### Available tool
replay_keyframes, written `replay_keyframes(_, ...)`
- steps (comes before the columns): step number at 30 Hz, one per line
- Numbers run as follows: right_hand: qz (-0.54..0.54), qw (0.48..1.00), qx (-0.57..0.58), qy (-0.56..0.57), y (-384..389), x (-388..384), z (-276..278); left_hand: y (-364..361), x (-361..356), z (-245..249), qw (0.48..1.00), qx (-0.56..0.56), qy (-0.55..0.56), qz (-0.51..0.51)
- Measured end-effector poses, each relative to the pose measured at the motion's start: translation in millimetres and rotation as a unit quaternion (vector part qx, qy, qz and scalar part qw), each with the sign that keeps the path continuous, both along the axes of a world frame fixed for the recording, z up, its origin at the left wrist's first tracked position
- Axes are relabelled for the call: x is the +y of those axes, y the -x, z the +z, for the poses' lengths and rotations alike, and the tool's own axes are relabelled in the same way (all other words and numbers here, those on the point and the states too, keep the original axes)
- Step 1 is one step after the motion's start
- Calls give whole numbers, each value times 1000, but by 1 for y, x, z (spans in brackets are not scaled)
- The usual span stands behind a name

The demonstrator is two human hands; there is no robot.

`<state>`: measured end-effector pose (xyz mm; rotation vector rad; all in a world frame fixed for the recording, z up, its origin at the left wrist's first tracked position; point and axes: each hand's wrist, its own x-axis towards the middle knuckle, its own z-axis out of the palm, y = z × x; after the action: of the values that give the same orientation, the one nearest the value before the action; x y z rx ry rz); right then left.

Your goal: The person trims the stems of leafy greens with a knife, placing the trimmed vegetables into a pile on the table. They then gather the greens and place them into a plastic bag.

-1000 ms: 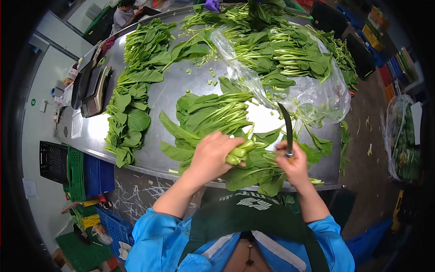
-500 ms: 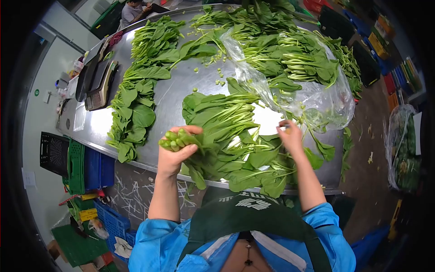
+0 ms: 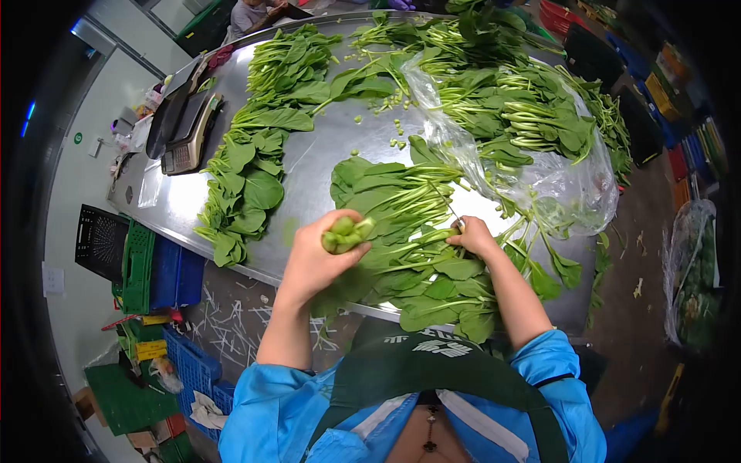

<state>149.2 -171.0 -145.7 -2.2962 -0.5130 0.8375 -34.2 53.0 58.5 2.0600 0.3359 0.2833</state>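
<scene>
My left hand [image 3: 324, 251] is closed round a bunch of leafy greens [image 3: 345, 234]. Its pale cut stem ends point up at the camera, and its leaves hang blurred below the fist. At the right, my right hand [image 3: 472, 235] is closed on what looks like a small thin-bladed knife [image 3: 453, 208], its slim blade pointing up and left. The fingertips of this hand touch stems in the pile of loose greens [image 3: 401, 193]. That pile lies between my hands, with leaves to the left and toward my apron.
On the metal table [image 3: 309, 162] lies a row of stacked greens [image 3: 258, 189] at the left. A weighing scale [image 3: 185, 147] stands beyond it. Clear plastic sheeting [image 3: 579, 193] lies under more greens [image 3: 532, 116] at the right. Crates [image 3: 139, 258] stand left; another person [image 3: 251, 15] sits far left.
My left hand has moved right with its bunch, turning the stem ends rightward. My right hand has shifted left and down onto the stems of the pile. The view has swung slightly left.
</scene>
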Motion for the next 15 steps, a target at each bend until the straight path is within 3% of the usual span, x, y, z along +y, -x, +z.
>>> replay_keyframes(1, 12, 1000, -12, 25, 1, -6, 4, 0, 0, 0, 993, 30, -115, -15)
replay_keyframes(2, 24, 998, -24, 49, 4, -11, 8, 1, 0, -5, 982, 94, -158, -32)
replay_keyframes(3, 35, 996, -37, 71, 6, -14, 10, 1, -2, -11, 982, 94, -158, -35)
replay_keyframes(5, 30, 996, -64, 50, 15, -23, 14, -2, -12, -24, 951, 108, -259, -130)
replay_keyframes(7, -21, 996, -83, -31, 28, -25, 47, -6, -26, -30, 946, 148, -226, -179)
replay_keyframes(9, -23, 993, -87, -70, 46, -28, 86, -14, -38, -40, 955, 4, -184, -233)
replay_keyframes(11, -78, 961, -60, -258, 66, -29, 117, -24, -55, -49, 948, -29, -159, -275)
replay_keyframes(13, -80, 949, -71, -297, 77, -28, 139, -29, -61, -56, 935, -69, -136, -320)
replay_keyframes(15, -85, 933, -86, -338, 81, -35, 152, -34, -64, -56, 954, -11, 21, -298)
